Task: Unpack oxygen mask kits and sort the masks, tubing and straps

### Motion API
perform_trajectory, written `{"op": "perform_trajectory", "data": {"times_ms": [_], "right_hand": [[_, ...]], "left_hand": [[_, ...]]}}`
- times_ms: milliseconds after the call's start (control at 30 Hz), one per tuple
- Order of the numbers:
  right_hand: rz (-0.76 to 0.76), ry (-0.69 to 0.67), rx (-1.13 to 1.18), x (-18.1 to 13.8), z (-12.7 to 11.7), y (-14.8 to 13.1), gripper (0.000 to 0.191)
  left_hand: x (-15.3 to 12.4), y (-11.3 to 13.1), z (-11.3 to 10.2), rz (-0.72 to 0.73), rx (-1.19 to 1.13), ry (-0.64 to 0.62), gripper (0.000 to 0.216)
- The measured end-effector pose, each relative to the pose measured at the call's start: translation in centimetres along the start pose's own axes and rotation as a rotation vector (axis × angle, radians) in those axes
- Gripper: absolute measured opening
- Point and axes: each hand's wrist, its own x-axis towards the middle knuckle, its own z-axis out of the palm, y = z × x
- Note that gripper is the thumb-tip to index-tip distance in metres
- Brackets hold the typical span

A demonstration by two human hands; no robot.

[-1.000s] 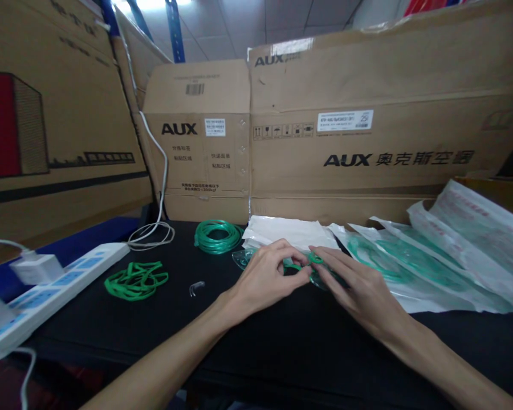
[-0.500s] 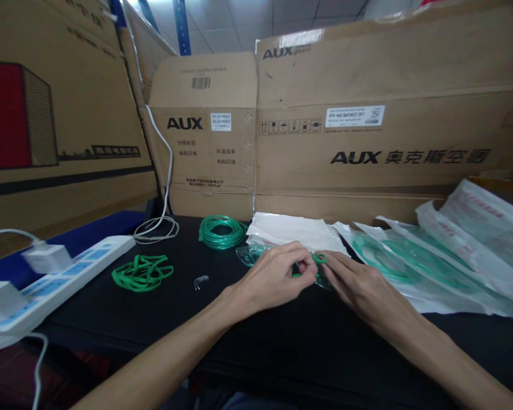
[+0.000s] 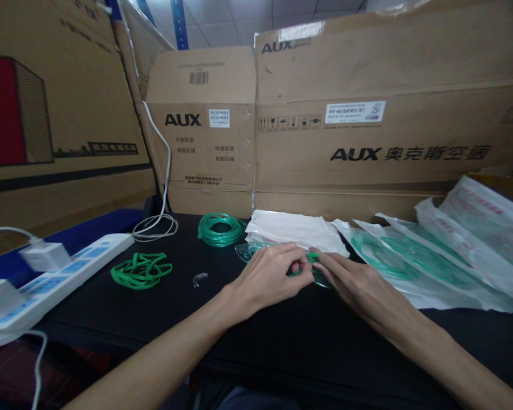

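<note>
My left hand [image 3: 272,273] is closed, its thumb and fingers pinching a green elastic strap [image 3: 312,257]. Opposite it, my right hand [image 3: 354,280] has its fingertips pressed together on the same strap. Beneath both hands lies a clear green plastic mask [image 3: 245,251], mostly covered by them; its edges show left of the left hand and between the hands. Where the strap meets the mask is hidden by my fingers. Left of the hands lie a small clear bent piece [image 3: 200,279] and a loose heap of green elastic straps [image 3: 141,271].
Behind the mask are a coil of green tubing [image 3: 218,241] and a stack of white sheets or pouches [image 3: 294,229]. Clear packets with green tubing [image 3: 431,256] lie at right. A white power strip [image 3: 89,267] runs along the left. Cardboard boxes [image 3: 367,188] wall the back.
The green strap loop that stood up between my fingertips now sits lower and flatter between them. Both hands stay almost in place; the view has shifted slightly.
</note>
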Motion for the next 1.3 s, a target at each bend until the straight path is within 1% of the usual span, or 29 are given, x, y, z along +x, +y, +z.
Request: {"op": "perform_trajectory", "data": {"times_ms": [133,233,367,500,633,733,833,900,1000,1100,1167,1233,1300], "right_hand": [[-0.018,0.018,-0.008,0.3,0.1,-0.6,0.027],[-0.023,0.021,-0.003,0.7,0.0,-1.0,0.028],[0.048,-0.004,0.015,0.7,-0.1,-0.9,0.030],[0.120,-0.025,0.006,0.2,0.2,0.2,0.031],[0.233,-0.014,0.014,0.0,0.2,1.2,0.034],[0.288,0.007,0.057,0.2,-0.2,1.2,0.035],[0.314,0.012,0.099,0.4,-0.3,0.9,0.035],[0.308,0.004,0.093,0.3,-0.3,0.7,0.034],[0.252,-0.029,0.045,0.2,-0.2,0.4,0.032],[0.159,-0.061,0.004,0.2,-0.2,-0.1,0.031],[0.104,-0.064,-0.009,0.3,-0.2,-0.5,0.031],[0.081,-0.050,-0.023,0.3,-0.2,-0.8,0.031],[0.081,-0.042,-0.028,0.3,-0.2,-1.0,0.028]], "left_hand": [[0.0,0.2,0.0,-0.025,0.010,0.012,0.010],[0.1,0.3,-0.2,0.003,0.001,-0.026,0.012],[0.2,0.1,-0.2,0.029,-0.007,-0.058,0.012],[0.1,0.1,-0.2,0.050,-0.008,-0.069,0.009],[0.0,0.3,-0.3,0.104,-0.031,-0.094,0.007],[0.0,0.4,-0.4,0.135,-0.083,-0.092,0.007],[0.0,0.3,-0.4,0.123,-0.112,-0.081,0.008],[0.1,0.2,-0.4,0.088,-0.107,-0.057,0.009],[0.1,0.1,-0.4,-0.005,-0.083,0.009,0.010],[0.1,0.2,-0.4,-0.098,-0.035,0.029,0.026],[0.1,0.2,-0.4,-0.091,0.007,0.001,0.028],[0.1,0.2,-0.3,-0.037,0.030,-0.030,0.022],[0.1,0.2,-0.3,0.005,0.027,-0.035,0.017]]}}
